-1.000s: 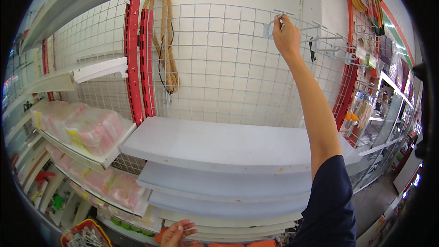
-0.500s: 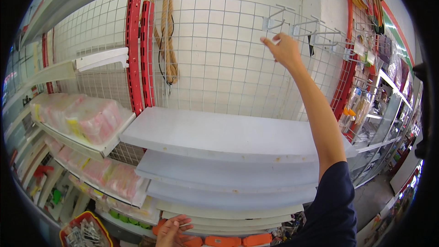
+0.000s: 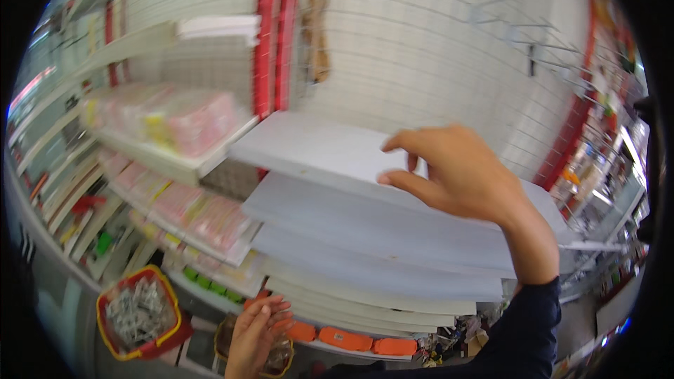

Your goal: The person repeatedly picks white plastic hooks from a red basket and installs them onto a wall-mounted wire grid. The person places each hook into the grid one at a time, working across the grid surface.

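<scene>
Right hand (image 3: 467, 175): raised before bare white shelves (image 3: 365, 217), fingers loosely curled, pinching nothing, free of the boards. Left hand (image 3: 256, 330): low, open, fingers spread over a basket (image 3: 270, 361), holding nothing. Left of it: red basket of metal hooks (image 3: 137, 312), kept within reach.

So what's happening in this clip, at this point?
A person stands at a wire-grid wall with bare white shelves. The right hand is raised in front of the top shelf, fingers loosely curled and holding nothing. The left hand is low, open, over a small brown basket. A red basket of metal hooks sits lower left. The picture is motion-blurred.
</scene>
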A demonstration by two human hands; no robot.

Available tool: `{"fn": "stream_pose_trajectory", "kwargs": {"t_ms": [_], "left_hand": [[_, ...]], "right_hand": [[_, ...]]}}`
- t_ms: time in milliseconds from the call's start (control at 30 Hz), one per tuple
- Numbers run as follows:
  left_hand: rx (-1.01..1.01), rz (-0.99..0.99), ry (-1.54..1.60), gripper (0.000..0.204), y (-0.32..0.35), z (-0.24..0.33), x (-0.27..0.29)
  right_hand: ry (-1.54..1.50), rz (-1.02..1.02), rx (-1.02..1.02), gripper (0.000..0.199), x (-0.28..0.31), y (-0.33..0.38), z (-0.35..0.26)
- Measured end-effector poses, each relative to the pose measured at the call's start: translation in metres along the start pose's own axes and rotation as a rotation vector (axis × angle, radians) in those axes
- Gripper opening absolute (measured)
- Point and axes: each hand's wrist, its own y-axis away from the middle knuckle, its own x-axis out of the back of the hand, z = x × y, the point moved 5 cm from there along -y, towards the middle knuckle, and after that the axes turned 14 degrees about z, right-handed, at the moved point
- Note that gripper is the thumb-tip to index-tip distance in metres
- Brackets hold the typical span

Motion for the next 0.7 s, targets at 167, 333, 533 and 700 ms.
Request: {"fn": "stream_pose_trajectory", "kwargs": {"t_ms": [167, 333, 533, 700], "left_hand": [[-0.005, 0.057, 0.037, 0.034, 0.018, 0.016, 0.051], [-0.040, 0.165, 0.097, 0.034, 0.046, 0.042, 0.120], [-0.074, 0.350, 0.108, 0.032, 0.095, 0.081, 0.218], [-0.106, 0.535, 0.119, 0.031, 0.144, 0.112, 0.313]], "right_hand": [[-0.079, -0.058, 0.091, 0.036, -0.022, 0.018, -0.074], [-0.217, -0.204, 0.156, 0.038, -0.059, 0.026, -0.150], [-0.617, -0.340, 0.114, 0.036, -0.138, 0.025, -0.245], [-0.918, -0.499, -0.069, 0.031, -0.229, 0.022, -0.329]]}}
